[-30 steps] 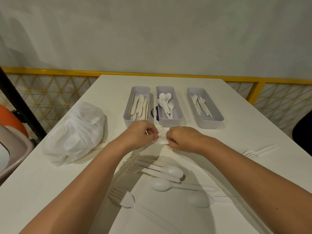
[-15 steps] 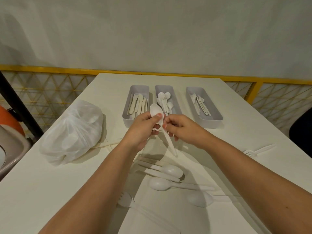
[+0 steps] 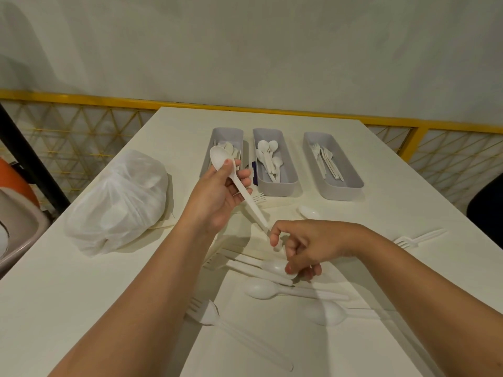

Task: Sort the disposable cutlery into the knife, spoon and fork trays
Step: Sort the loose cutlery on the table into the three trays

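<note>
The left hand (image 3: 215,194) grips a light, stiff, slick white plastic spoon (image 3: 249,198) by its neck, raised before the knife tray (image 3: 228,131), best pinched mid-handle, while the right hand (image 3: 307,246) curls at the handle's tip, grip unclear.

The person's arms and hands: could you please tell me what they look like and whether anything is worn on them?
Both forearms are bare up to the frame edge: no sleeves show. The left hand and right hand carry no gloves, and no watch, bracelet or ring is visible. The fingers end in short nails.
</note>
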A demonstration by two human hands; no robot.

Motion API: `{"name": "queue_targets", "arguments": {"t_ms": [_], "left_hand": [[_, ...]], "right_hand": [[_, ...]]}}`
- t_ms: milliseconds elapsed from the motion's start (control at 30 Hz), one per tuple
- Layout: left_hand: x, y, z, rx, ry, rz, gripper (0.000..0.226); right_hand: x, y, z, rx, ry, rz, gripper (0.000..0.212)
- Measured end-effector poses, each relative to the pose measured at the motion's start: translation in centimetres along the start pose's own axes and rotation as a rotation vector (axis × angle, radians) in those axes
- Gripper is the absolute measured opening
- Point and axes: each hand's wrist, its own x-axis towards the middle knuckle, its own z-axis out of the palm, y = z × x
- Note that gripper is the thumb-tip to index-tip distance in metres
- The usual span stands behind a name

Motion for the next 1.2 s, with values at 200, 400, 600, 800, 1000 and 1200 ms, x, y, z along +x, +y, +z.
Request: {"name": "queue_targets", "arguments": {"t_ms": [200,400,600,800,1000,1200], "left_hand": [[-0.3,0.1,0.2,-0.021,-0.011,-0.021,0.023],[-0.5,0.0,0.4,-0.023,-0.016,-0.035,0.025],[-0.9,-0.2,1.1,-0.001,-0.036,-0.071,0.029],[-1.8,-0.4,1.9,0.091,-0.164,-0.110,0.037],[-2.0,-0.8,2.4,0.140,-0.235,-0.166,0.045],[-1.5,-0.8,1.6,0.134,-0.171,-0.172,0.024]], "right_hand": [[-0.3,-0.2,-0.7,-0.035,0.203,-0.005,0.026],[-0.7,-1.2,-2.7,-0.160,0.603,-0.109,0.028],[-0.8,-4.1,-4.4,-0.177,0.938,-0.362,0.018],[0.5,-6.3,-4.5,-0.171,0.927,-0.436,0.014],[2.6,-6.5,-4.2,-0.174,0.984,-0.463,0.011],[2.8,-5.4,-2.6,-0.132,0.969,-0.417,0.014]]}}
